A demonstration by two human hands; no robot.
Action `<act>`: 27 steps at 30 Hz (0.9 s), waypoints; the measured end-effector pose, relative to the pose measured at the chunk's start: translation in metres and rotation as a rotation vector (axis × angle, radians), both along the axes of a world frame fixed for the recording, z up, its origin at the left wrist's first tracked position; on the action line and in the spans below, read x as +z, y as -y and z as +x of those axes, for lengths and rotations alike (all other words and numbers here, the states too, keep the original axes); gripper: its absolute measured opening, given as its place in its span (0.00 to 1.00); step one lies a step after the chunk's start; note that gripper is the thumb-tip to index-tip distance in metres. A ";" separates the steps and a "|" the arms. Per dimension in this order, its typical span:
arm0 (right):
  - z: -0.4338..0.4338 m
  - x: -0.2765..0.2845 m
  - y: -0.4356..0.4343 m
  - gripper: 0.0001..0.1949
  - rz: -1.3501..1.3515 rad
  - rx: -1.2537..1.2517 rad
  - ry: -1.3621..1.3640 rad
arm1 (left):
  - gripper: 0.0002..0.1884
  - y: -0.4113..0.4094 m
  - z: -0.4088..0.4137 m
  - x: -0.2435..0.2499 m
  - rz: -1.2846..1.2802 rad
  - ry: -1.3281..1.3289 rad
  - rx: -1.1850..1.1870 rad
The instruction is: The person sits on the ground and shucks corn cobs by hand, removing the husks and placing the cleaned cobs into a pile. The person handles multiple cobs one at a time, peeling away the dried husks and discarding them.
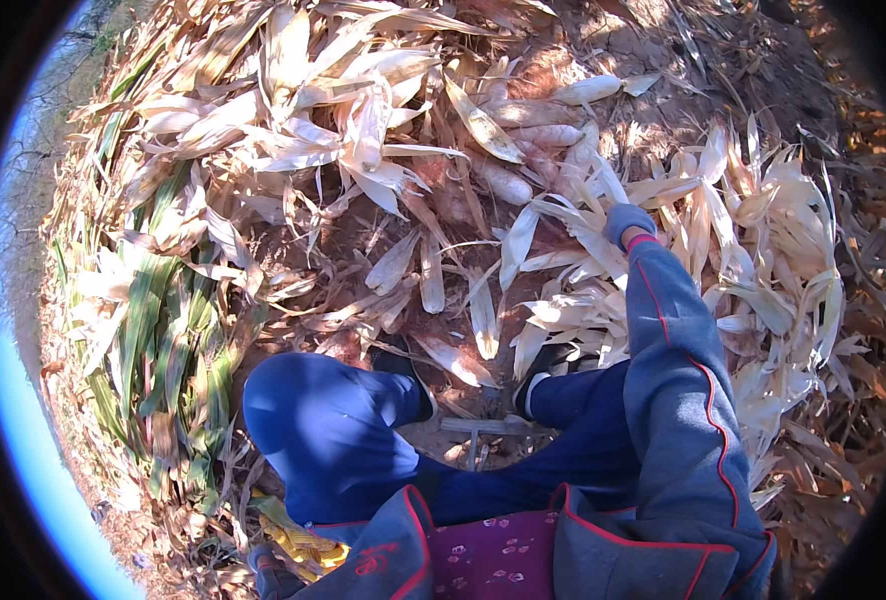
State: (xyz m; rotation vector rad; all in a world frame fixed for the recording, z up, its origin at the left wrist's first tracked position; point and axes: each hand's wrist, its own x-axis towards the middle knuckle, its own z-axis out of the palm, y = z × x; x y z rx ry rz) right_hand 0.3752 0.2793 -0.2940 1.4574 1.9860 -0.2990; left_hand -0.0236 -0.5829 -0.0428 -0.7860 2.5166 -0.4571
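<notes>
My right hand [629,223], in a grey-blue glove, reaches out to the right front. It is closed on pale, dry corn husk leaves [606,180]; its fingertips are hidden from above. Just beyond it lies a loose heap of pale corn ears [504,184], some bare and some partly in husk, with reddish silk among them. My left hand is out of view; only a bit of the left sleeve [274,574] shows at the bottom left. Between my feet and the heap, several loose husk leaves [431,276] are scattered on the soil.
Dry corn stalks and husks [210,135] are piled at the front left, with green leaves [142,337] on the near left. Stripped husks [758,247] mound up on the right. A thin grey bar [488,427] lies between my feet. Something yellow [311,544] sits by my left hip.
</notes>
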 end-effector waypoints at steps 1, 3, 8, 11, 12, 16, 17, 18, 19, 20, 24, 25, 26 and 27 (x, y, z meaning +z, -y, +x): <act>-0.039 0.029 0.011 0.16 -0.027 0.016 -0.171 | 0.23 -0.002 -0.007 -0.002 0.028 -0.027 0.025; -0.099 0.051 0.037 0.13 -0.043 -0.054 -0.586 | 0.23 -0.031 -0.055 -0.014 0.196 -0.147 0.005; -0.194 0.019 0.095 0.18 -0.784 -0.264 -1.066 | 0.08 -0.309 -0.081 0.056 1.142 -0.399 -0.460; -0.212 0.013 0.105 0.18 -0.383 0.181 -0.887 | 0.15 -0.453 -0.037 0.092 1.224 -0.266 -1.002; -0.217 0.009 0.104 0.18 -0.303 0.058 -0.855 | 0.16 -0.479 -0.022 0.095 1.202 -0.251 -1.198; -0.219 0.006 0.097 0.25 -0.168 -0.181 -0.721 | 0.19 -0.540 0.018 0.081 1.168 0.123 -1.215; -0.223 0.007 0.097 0.27 -0.186 -0.218 -0.695 | 0.19 -0.542 0.020 0.069 1.114 0.211 -1.204; -0.230 0.016 0.101 0.30 -0.242 -0.223 -0.713 | 0.23 -0.539 0.019 0.060 0.849 0.150 -1.532; -0.233 0.015 0.103 0.30 -0.224 -0.246 -0.682 | 0.24 -0.538 0.018 0.056 0.854 0.204 -1.523; -0.236 0.012 0.104 0.30 -0.206 -0.267 -0.651 | 0.25 -0.540 0.019 0.054 0.858 0.257 -1.512; -0.252 0.005 0.111 0.31 -0.113 -0.284 -0.582 | 0.26 -0.543 0.018 0.056 0.899 0.263 -1.561; -0.254 0.001 0.111 0.31 -0.085 -0.274 -0.563 | 0.26 -0.543 0.018 0.057 0.914 0.245 -1.578; -0.254 -0.004 0.106 0.33 -0.114 -0.292 -0.528 | 0.26 -0.543 0.017 0.056 0.896 0.267 -1.565; -0.256 0.003 0.102 0.33 -0.170 -0.281 -0.490 | 0.26 -0.543 0.016 0.055 0.874 0.287 -1.548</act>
